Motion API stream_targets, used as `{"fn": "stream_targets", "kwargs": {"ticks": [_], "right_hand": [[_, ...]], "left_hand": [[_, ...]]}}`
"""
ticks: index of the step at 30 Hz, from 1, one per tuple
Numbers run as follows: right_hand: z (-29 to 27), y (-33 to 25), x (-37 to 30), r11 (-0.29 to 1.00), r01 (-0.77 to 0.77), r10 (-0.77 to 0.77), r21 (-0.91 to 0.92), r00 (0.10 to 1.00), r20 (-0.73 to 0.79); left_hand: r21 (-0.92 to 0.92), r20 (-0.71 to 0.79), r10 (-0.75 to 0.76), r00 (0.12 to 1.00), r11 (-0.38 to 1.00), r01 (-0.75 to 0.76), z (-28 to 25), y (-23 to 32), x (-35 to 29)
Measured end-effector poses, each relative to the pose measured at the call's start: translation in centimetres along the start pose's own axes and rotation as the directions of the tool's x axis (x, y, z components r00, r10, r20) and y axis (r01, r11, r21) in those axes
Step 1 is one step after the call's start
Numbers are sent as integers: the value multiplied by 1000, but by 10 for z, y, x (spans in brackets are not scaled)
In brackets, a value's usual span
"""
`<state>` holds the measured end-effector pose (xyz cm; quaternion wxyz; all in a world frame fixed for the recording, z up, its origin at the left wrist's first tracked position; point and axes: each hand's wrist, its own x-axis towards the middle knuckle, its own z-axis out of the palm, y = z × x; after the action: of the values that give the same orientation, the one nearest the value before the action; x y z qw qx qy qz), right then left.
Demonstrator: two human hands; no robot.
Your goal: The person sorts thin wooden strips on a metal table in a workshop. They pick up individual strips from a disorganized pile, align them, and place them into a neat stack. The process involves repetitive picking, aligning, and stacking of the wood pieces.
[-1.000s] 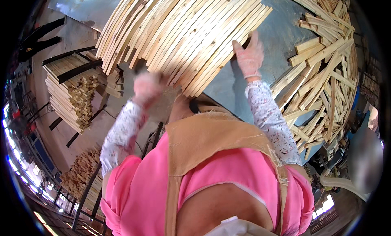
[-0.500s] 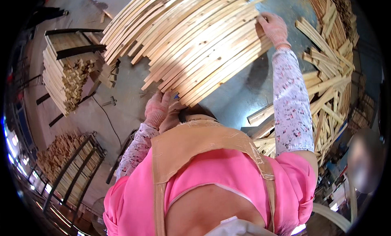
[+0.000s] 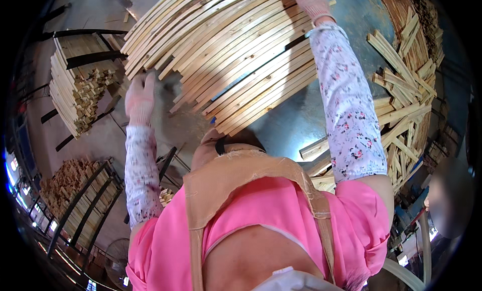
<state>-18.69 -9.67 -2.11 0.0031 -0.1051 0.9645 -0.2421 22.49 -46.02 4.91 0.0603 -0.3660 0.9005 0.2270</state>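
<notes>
Pale wooden strips [image 3: 241, 55] lie side by side in a broad slanting layer on a grey metal-looking tabletop [image 3: 281, 120]. A narrow gap runs between the nearest few strips and the others. My left hand [image 3: 139, 98], in a pink knit glove, is beside the left ends of the far strips. Its fingers point away from me, slightly apart, and nothing shows in them; whether they touch the wood I cannot tell. My right hand [image 3: 310, 2], gloved alike, reaches over the far right ends of the strips at the upper picture edge. Its fingertips are out of sight.
A jumbled heap of wooden pieces [image 3: 401, 120] lies at the right. On the left stand a black-framed rack of stacked strips [image 3: 68, 98] and another loaded rack [image 3: 83, 205]. A person [image 3: 447, 198], blurred, is at the far right.
My left hand has moved left and away from me, from the near strip ends to the far ones. My right hand has moved farther away and left. A gap has opened among the strips.
</notes>
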Motion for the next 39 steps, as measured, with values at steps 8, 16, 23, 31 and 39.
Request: {"fn": "stream_targets", "kwargs": {"ticks": [8,16,23,31,39], "right_hand": [[-80,116,-140,921,-249,284,-299,955,81],[-104,106,-152,983,-166,175,-73,974,145],[-104,89,-158,598,-176,365,782,929,-70],[-111,-116,-157,717,-298,-92,630,856,509],[-118,-141,-165,890,96,-394,446,653,647]], "left_hand": [[-113,683,288,671,949,-293,89,-9,-160],[40,658,162,736,968,-249,84,34,-175],[-168,590,454,667,878,-449,44,67,-177],[467,-22,967,253,234,-853,-10,178,-45],[406,210,976,63,-29,-913,-38,204,-1]]}}
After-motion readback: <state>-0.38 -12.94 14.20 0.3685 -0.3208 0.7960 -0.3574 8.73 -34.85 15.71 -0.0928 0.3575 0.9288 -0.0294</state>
